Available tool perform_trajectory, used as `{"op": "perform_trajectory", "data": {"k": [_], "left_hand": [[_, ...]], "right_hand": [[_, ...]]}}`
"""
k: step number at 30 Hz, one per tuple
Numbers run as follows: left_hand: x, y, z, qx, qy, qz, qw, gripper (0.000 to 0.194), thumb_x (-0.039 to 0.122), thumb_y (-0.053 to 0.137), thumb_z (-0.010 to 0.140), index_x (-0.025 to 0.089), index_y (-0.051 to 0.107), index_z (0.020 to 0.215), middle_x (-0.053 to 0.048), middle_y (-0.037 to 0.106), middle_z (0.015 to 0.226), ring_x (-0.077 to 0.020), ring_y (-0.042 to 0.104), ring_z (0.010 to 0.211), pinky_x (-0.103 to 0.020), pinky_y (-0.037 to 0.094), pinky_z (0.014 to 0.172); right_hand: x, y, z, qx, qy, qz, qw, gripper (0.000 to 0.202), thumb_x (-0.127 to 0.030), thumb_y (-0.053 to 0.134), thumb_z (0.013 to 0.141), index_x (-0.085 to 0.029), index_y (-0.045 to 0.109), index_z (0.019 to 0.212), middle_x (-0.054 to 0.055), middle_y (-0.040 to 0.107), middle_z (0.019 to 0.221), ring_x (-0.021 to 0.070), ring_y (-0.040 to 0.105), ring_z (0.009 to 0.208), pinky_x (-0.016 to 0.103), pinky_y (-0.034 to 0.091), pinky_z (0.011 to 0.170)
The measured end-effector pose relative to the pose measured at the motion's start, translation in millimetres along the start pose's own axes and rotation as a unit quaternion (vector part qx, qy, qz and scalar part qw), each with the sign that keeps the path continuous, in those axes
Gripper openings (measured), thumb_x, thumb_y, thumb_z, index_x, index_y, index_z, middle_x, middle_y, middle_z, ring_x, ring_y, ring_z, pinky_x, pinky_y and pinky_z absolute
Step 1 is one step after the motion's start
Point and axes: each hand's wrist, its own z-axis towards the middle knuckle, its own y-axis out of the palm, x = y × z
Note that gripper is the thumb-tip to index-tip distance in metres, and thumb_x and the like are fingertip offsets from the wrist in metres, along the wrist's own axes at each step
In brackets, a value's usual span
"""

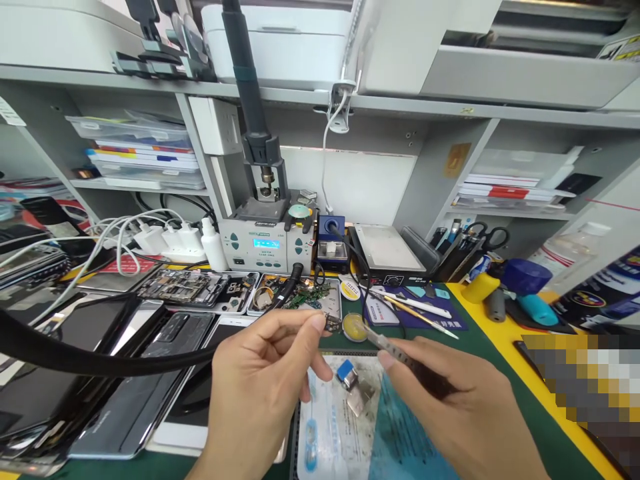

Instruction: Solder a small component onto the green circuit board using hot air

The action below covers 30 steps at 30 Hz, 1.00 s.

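Note:
My left hand (pixel 265 380) pinches a small dark circuit board piece (pixel 332 323) between thumb and fingertips. In my right hand (pixel 455 400) is a slim silver tool with a ridged grip (pixel 393 347), its narrow end pointing up and left; whether it is tweezers or a knife I cannot tell. Behind that end lies a round tin of yellow paste (pixel 355 328). Below, between my hands, a blue-and-silver small block (pixel 347 374) and a flat metal piece (pixel 361 399) rest on a stained white-and-blue work mat (pixel 335 440).
Several phones (pixel 135 393) lie at the left, with a black hose (pixel 150 367) crossing over them. Trays of parts (pixel 325 293) sit before a hot-air station (pixel 265 243). A soldering iron stand (pixel 333 250), a flat heating plate (pixel 387 253) and bottles stand at the back and right.

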Motion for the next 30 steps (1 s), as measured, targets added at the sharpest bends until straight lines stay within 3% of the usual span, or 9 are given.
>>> {"op": "perform_trajectory", "data": {"k": [5,9,14,19,27,30], "left_hand": [[4,3.1,-3,0.007,-0.018,-0.021,1.0,0.022,0.038,0.077,0.08,0.016,0.075,0.084,0.0,0.066,0.049,-0.007,0.048,0.039,-0.015,0.039,0.039],[4,-0.3,-1,-0.018,-0.017,-0.03,0.999,0.024,0.039,0.077,0.08,0.016,0.074,0.084,0.0,0.066,0.049,-0.007,0.048,0.039,-0.015,0.039,0.04],[5,0.6,-2,-0.017,-0.016,-0.037,0.999,0.024,0.038,0.076,0.08,0.015,0.074,0.084,-0.001,0.066,0.048,-0.0072,0.048,0.039,-0.015,0.038,0.04],[6,4.0,-3,-0.012,-0.016,-0.04,0.999,0.023,0.037,0.076,0.08,0.015,0.074,0.085,0.0,0.065,0.049,-0.0074,0.048,0.039,-0.015,0.037,0.04],[-1,-0.9,-2,-0.043,0.047,0.021,0.998,0.023,0.039,0.072,0.086,0.018,0.076,0.092,0.0,0.067,0.054,-0.0097,0.053,0.042,-0.018,0.045,0.041],[-4,-2.0,-3,-0.028,0.049,0.023,0.998,0.022,0.04,0.071,0.087,0.019,0.076,0.093,0.001,0.068,0.056,-0.0087,0.053,0.044,-0.016,0.046,0.043]], "right_hand": [[-2,-7,2,-0.033,0.063,0.038,0.997,0.03,-0.039,0.064,0.094,-0.022,0.078,0.074,0.001,0.072,0.065,0.0157,0.06,0.048,0.022,0.044,0.037],[0,-3,1,-0.001,0.031,0.067,0.997,0.026,-0.037,0.06,0.098,-0.024,0.081,0.093,0.003,0.074,0.071,0.0193,0.067,0.059,0.023,0.05,0.043],[5,6,-2,0.061,-0.037,0.039,0.997,0.02,-0.029,0.066,0.095,-0.025,0.077,0.111,0.003,0.067,0.071,0.0176,0.059,0.056,0.026,0.045,0.044],[6,12,-4,0.059,-0.059,0.064,0.994,0.021,-0.026,0.065,0.096,-0.023,0.075,0.114,0.003,0.064,0.076,0.016,0.058,0.056,0.026,0.044,0.042],[6,12,-6,0.085,-0.079,0.033,0.993,0.02,-0.022,0.067,0.095,-0.022,0.073,0.114,0.006,0.066,0.082,0.0158,0.059,0.058,0.025,0.042,0.04],[8,10,-5,0.087,-0.103,0.015,0.991,0.02,-0.019,0.067,0.094,-0.021,0.072,0.113,0.006,0.067,0.083,0.0159,0.061,0.06,0.025,0.044,0.041]]}}
